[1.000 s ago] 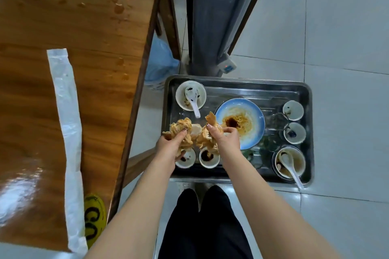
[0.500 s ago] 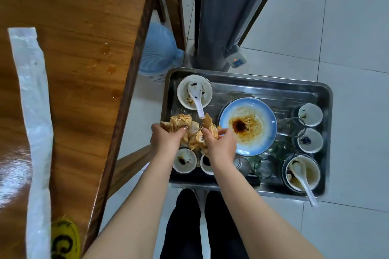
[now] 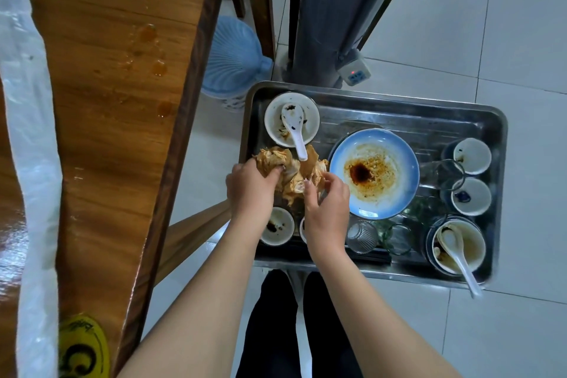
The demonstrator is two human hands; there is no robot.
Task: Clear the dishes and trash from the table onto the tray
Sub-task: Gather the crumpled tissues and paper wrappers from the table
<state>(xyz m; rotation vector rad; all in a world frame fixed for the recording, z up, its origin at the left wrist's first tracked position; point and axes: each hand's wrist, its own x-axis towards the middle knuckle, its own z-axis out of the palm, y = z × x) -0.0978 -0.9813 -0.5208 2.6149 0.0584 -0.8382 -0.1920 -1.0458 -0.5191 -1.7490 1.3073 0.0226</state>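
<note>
Tiled floor (image 3: pixel 491 24) showing around tray (image 3: pixel 383 101); left hand (image 3: pixel 250 186), right hand (image 3: pixel 326 209) both clutching greasy napkin wad (image 3: pixel 273 158) over it. Best lowering wad flat beside blue plate (image 3: pixel 399 159) before releasing.

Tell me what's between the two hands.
A wad of stained napkins, gripped by left hand and right hand, over the tray; head view shows it.

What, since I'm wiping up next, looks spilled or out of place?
On the wooden table, brownish droplets lie near its right edge. A white spoon sticks out past the metal tray at its near rim.
</note>
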